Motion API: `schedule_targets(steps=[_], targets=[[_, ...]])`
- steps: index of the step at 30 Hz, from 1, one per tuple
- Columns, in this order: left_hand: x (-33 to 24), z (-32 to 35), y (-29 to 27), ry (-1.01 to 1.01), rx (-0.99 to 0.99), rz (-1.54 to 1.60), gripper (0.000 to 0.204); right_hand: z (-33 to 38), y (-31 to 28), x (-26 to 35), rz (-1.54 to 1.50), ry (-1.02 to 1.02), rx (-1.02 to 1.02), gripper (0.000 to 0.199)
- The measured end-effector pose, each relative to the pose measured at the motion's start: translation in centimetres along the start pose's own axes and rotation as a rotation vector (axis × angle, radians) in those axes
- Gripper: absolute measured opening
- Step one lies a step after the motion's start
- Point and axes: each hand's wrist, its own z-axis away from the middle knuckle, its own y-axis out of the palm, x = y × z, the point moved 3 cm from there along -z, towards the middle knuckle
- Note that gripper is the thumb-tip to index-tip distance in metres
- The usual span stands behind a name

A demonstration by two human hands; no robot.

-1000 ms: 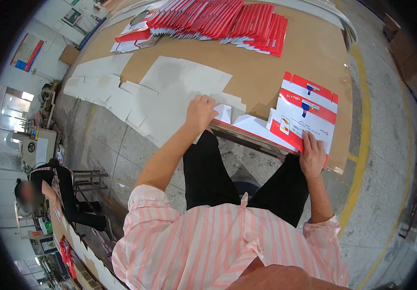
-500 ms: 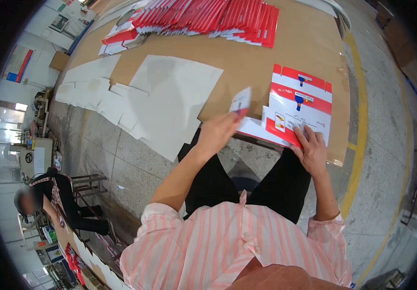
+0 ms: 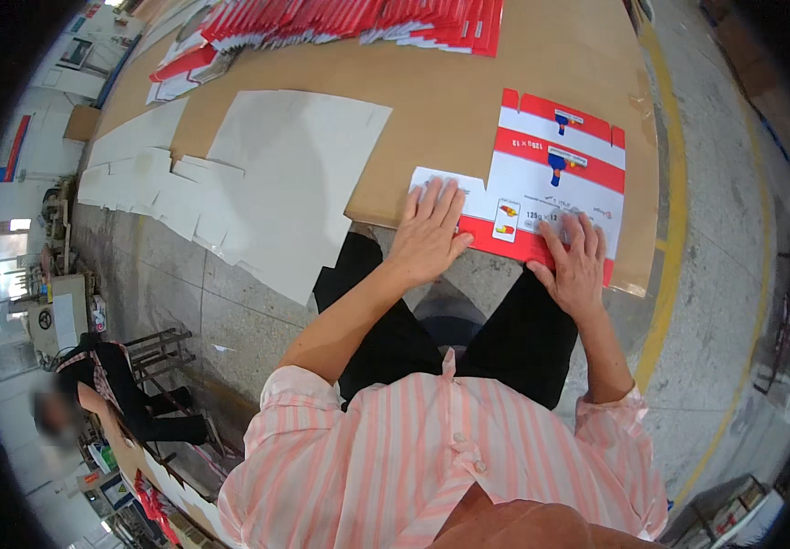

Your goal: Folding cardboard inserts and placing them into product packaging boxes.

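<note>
A red-and-white printed carton blank [image 3: 528, 188] lies unfolded near the front right of the brown-topped table. My left hand [image 3: 429, 233] rests palm down, fingers outstretched, on the white flap [image 3: 473, 185] at its left side. Over the red near edge lies my right hand [image 3: 575, 265], its fingers spread on the printed panel and its thumb at the border. Neither hand is closed around anything. What is under the palms is hidden.
Folded red-and-white cartons [image 3: 349, 20] stand in a long overlapping row at the far side. Plain white cardboard sheets [image 3: 294, 165] cover the table's left, overhanging its near edge. Another person [image 3: 107, 384] bends over a table at the lower left.
My left hand has brought the raised flap down and now lies flat on it. My right hand has spread along the near edge. The view has shifted slightly.
</note>
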Motion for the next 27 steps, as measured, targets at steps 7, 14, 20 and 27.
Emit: schedule_targets(steps=[7,14,20,27], targets=[[0.2,-4.0,-2.1,0.036,0.201,-0.071,0.047,-0.3,-0.8,1.5,-0.047,0.005,-0.08,0.054],[-5.1,-1.4,-3.1,-0.037,0.398,0.214,0.05,6.0,3.3,8.6,-2.114,1.037,0.216,0.026],[2.1,6.7,-10.4,-0.277,0.094,0.16,0.067,0.0,-4.0,-4.4,-1.447,0.85,0.339,0.031],[7.8,16.4,-13.0,-0.647,0.434,-0.234,0.091,-15.8,0.7,-25.4,-0.939,0.559,0.198,0.048]])
